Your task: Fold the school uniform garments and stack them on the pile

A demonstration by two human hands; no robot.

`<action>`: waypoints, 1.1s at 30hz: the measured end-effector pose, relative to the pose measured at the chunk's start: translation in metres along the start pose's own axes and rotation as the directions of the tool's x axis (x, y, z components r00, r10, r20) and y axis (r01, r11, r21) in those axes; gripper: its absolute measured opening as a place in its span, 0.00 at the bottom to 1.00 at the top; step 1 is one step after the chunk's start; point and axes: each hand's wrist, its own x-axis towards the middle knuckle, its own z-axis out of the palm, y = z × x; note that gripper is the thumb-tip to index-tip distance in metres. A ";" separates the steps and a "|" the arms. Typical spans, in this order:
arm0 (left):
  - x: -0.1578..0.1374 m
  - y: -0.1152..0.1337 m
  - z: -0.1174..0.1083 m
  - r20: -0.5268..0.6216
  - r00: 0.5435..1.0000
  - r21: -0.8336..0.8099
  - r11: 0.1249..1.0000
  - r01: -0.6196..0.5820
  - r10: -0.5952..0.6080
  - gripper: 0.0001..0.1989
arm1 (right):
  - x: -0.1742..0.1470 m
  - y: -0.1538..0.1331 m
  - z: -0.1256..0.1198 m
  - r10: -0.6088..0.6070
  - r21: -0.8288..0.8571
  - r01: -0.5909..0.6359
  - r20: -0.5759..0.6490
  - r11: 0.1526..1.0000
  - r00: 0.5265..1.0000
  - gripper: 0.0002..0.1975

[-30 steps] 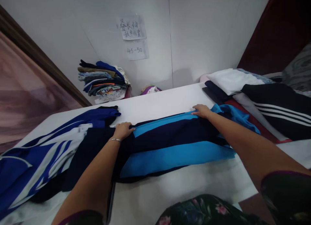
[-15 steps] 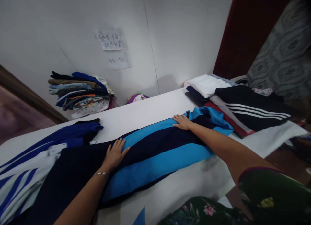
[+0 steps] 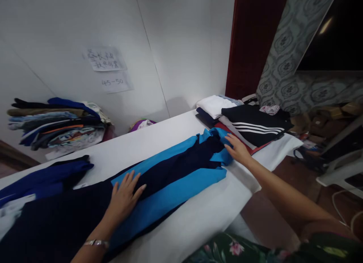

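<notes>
1. Left hand [image 3: 124, 198]: palm down on the navy-and-light-blue garment [image 3: 178, 162], fingers open and spread, gripping nothing. Fingertips lie near the upper light-blue band; a bracelet [image 3: 96, 243] circles the wrist.
2. Right hand [image 3: 238, 149]: at the garment's far right end, fingers open and spread apart over the crumpled light-blue cloth. Whether they press on it or hover just above, cannot tell.
3. Garment: stretched lengthwise across the white-covered surface [image 3: 176, 128], running from lower left to the folded clothes at right. Dark navy along the middle, a light-blue band on each side; the right end is bunched, the rest fairly flat.
4. Left of it, a royal-blue garment [image 3: 45, 179] lies on the surface, with pale cloth [image 3: 13, 213] below it, cut off by the view's edge.
5. Beyond the surface's back edge, at left, a tall stack of folded clothes [image 3: 62, 123]; to its right, a purple-and-white item [image 3: 141, 125], mostly hidden.
6. Right end of the surface: black garment with white stripes [image 3: 252, 119], white folded cloth [image 3: 211, 106] beside it, red cloth [image 3: 261, 147] underneath.
7. Wall: two handwritten papers [image 3: 104, 58], one above the other; the lower reads "45-50".
</notes>
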 end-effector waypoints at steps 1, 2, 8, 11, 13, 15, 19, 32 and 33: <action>-0.002 0.010 0.004 0.024 1.000 -0.020 1.000 0.008 -0.007 0.29 | -0.002 0.013 -0.007 0.101 -0.013 -0.101 -0.011 0.995 0.995 0.25; -0.004 0.019 0.008 0.054 0.998 -0.037 0.999 0.031 -0.029 0.29 | -0.003 0.022 -0.012 0.194 -0.024 -0.194 -0.009 0.981 0.981 0.26; -0.007 0.039 0.019 0.100 0.987 -0.049 0.990 0.130 -0.125 0.32 | 0.011 0.029 -0.009 0.446 0.096 -0.451 0.063 0.888 0.893 0.26; -0.007 0.039 0.017 0.090 0.989 -0.038 0.991 0.125 -0.122 0.31 | 0.013 0.029 0.000 0.589 0.201 -0.609 0.152 0.768 0.793 0.25; -0.008 0.040 0.015 0.091 0.988 -0.052 0.990 0.133 -0.128 0.31 | 0.013 0.032 0.006 0.645 0.251 -0.678 0.208 0.691 0.735 0.24; -0.009 0.042 0.011 0.098 0.986 -0.074 0.987 0.143 -0.136 0.31 | 0.011 0.034 0.011 0.650 0.297 -0.696 0.249 0.654 0.718 0.25; -0.010 0.045 0.006 0.128 0.981 -0.107 0.981 0.163 -0.149 0.31 | 0.011 0.025 0.014 0.586 0.438 -0.659 0.309 0.612 0.749 0.25; -0.012 0.047 0.004 0.108 0.981 -0.161 0.971 0.175 -0.159 0.31 | 0.059 -0.072 -0.033 0.133 0.540 -0.002 -0.204 0.842 0.970 0.20; -0.012 0.047 0.004 0.100 0.982 -0.172 0.969 0.176 -0.161 0.31 | 0.060 -0.092 -0.029 0.030 0.517 0.069 -0.180 0.853 0.983 0.19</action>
